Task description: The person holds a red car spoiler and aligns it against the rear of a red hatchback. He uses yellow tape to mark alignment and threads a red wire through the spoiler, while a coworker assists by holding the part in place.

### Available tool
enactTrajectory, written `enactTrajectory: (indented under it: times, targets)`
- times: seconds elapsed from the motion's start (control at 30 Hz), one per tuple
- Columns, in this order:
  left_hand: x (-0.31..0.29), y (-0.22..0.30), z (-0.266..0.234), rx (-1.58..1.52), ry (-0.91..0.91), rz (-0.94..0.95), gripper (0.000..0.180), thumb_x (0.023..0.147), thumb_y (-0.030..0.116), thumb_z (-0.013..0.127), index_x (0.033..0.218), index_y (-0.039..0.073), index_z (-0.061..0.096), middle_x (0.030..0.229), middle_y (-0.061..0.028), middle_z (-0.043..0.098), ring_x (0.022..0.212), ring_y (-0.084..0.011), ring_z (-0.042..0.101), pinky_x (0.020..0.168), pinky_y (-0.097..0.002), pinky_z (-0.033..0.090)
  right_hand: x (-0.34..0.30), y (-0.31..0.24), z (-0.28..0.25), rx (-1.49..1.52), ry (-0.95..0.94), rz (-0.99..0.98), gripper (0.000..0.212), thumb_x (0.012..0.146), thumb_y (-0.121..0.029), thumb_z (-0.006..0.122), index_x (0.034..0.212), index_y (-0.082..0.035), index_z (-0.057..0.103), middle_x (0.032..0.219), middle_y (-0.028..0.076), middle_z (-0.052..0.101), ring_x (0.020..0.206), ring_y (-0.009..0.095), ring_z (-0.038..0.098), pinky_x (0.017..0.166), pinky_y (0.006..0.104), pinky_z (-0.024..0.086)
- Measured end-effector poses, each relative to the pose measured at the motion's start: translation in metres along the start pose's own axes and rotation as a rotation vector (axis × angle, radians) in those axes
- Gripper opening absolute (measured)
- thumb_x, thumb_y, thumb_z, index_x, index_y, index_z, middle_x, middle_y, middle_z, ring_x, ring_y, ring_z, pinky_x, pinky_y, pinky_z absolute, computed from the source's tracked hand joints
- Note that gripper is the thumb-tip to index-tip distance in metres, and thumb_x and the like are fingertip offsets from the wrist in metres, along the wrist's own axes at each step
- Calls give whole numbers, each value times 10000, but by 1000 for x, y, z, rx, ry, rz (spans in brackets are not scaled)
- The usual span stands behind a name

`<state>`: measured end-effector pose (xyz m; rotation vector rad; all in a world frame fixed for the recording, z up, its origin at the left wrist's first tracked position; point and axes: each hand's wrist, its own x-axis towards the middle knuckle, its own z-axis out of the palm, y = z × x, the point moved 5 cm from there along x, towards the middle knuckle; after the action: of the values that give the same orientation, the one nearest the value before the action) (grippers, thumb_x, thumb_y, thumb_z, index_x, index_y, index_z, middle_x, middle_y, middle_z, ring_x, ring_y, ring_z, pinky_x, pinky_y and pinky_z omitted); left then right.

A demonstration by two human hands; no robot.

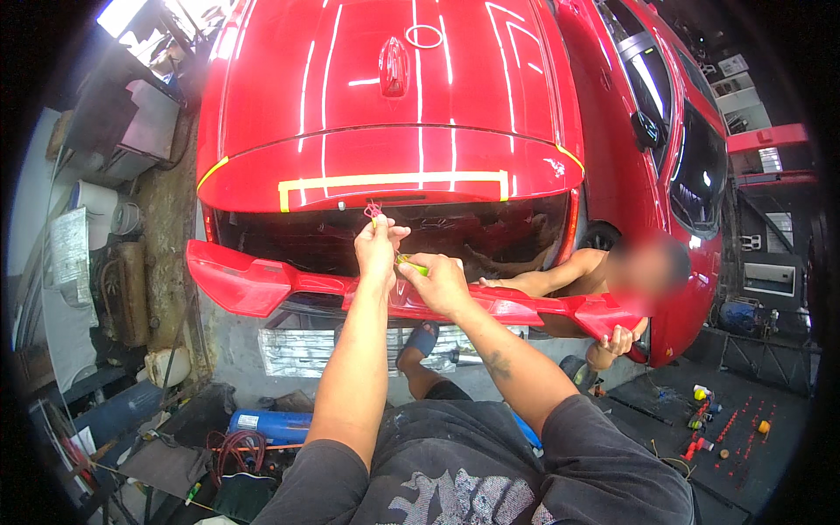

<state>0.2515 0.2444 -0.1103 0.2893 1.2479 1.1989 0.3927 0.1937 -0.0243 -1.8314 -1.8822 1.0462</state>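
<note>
Ahead of me is a red car (289, 96), with a red rear spoiler (241, 280) held away from it above the rear window (280, 232). My left hand (376, 252) is raised near the window's upper edge, fingers pinched on thin red-pink wires (374, 210). Just below and to the right, my right hand (437, 284) is closed around a small tool with a yellow-green handle (418, 267); its kind is mostly hidden. Both hands are over the middle of the spoiler. Another person's hand (619, 339) supports the spoiler's right end.
Yellow tape (394, 181) marks the rear roof edge. A roof fin (394, 66) and a pale ring (423, 36) are farther forward. A second red car (612, 114) stands at right. A blue cylinder (271, 426) lies lower left; small parts (703, 418) lie on a dark surface lower right.
</note>
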Motion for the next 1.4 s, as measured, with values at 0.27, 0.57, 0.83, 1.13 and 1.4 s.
enactTrajectory:
  times: [0.27,0.57,0.83,1.13,1.4]
  targets:
    - [-52,-21,-25,64,114,-85,136,1089,122,705,1184,25,696,1008,-48,737,871,-121,702,742,-315,564,-8,15,-3,88,10,-152,330,977,-249,783,1274,-106,792,1089,179,809,1047,378,743,954,505,542]
    - [-55,2,-9,112,-137,-85,153,1034,90,788,1161,35,723,929,-23,720,790,-124,685,726,-295,573,1,17,-39,-15,63,-74,368,922,-274,875,1239,-100,810,1018,187,816,922,317,786,955,431,568]
    - [-46,9,-5,98,-251,-116,262,1006,57,818,1258,46,747,1007,-31,753,867,-141,714,746,-325,580,22,-27,-25,-472,-52,-247,232,927,-203,755,1149,-136,759,868,167,799,885,371,792,942,539,488]
    - [-38,2,-21,144,-131,-77,152,1037,78,788,1175,36,742,1005,-51,765,884,-155,726,773,-319,581,26,-33,-37,-466,-188,-229,270,930,-229,802,1169,-106,774,1050,173,816,1041,354,777,986,533,479]
    - [-40,8,-20,380,-173,-3,45,1056,66,722,1055,30,749,914,-29,735,815,-115,659,735,-313,545,35,-32,-39,-504,-340,-285,306,962,-374,804,1167,-147,810,1079,185,816,1091,345,767,1034,540,455]
